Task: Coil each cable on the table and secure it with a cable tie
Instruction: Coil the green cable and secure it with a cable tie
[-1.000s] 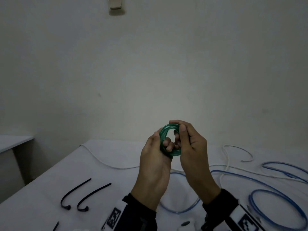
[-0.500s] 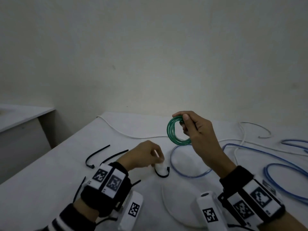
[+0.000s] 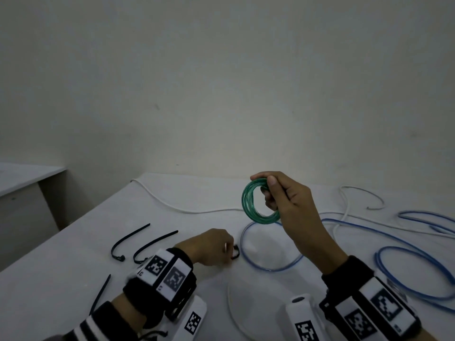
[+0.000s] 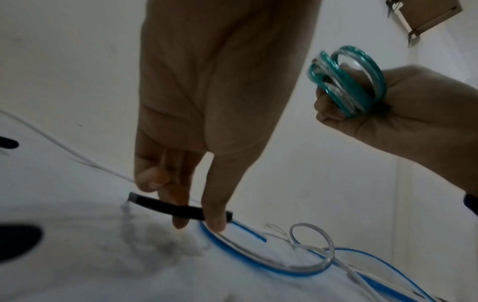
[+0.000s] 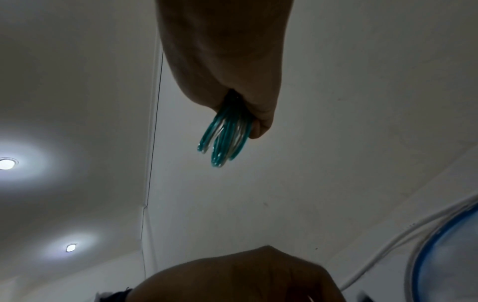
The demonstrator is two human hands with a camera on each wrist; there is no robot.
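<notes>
Hands apart: right hand (image 3: 286,203) on green coil (image 3: 256,205)

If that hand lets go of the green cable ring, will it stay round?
Probably not. The green cable has no tie on it yet, and only the right hand pinches its loops together. It looks springy, so they would likely spread.

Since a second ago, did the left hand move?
Yes. The left hand went down from the green coil to the table, pinching a black tie.
</notes>
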